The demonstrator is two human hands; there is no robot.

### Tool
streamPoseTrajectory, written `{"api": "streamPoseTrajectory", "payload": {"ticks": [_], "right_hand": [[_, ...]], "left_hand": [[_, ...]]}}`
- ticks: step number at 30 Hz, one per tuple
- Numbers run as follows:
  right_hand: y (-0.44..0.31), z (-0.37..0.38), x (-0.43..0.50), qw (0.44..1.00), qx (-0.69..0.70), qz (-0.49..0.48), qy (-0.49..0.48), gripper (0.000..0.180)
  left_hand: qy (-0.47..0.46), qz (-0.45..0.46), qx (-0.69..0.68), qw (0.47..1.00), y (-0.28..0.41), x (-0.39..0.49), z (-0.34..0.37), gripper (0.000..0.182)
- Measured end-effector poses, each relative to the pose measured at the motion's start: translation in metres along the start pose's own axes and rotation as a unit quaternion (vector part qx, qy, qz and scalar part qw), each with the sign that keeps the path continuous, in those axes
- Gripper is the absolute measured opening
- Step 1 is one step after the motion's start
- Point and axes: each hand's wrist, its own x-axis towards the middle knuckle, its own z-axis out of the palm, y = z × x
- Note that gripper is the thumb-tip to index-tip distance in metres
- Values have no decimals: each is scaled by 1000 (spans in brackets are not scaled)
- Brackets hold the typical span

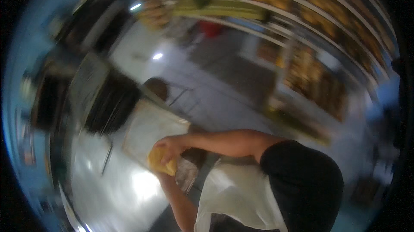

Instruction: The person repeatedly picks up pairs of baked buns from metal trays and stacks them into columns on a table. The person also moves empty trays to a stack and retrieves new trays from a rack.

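Observation:
My right hand grips a yellow, soft-looking item from above, fingers bent over it. Blur leaves it unsettled whether this is a cloth, a sponge or a piece of bread. Below it, my left forearm reaches up to the same item. The left hand itself is mostly hidden behind it, so its grip cannot be made out. Both hands are over the near edge of a pale, shallow tray. A shiny metal worktop extends beside the tray.
A dark stack of what look like baking trays stands beyond the worktop. Racks with bread-like goods line the upper right. A red object is near the tiled floor. A crinkled greyish thing lies near my white apron.

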Motion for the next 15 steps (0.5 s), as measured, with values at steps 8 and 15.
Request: {"api": "streamPoseTrajectory", "payload": {"ticks": [8, 15], "right_hand": [[-25, 8, -256, 874, -331, -115, 337, 92], [-63, 33, -472, 706, -236, 65, 664, 88]], "left_hand": [[-251, -274, -476, 797, 158, -41, 91, 63], [-428, 112, -335, 832, 326, -31, 248, 54]]}}
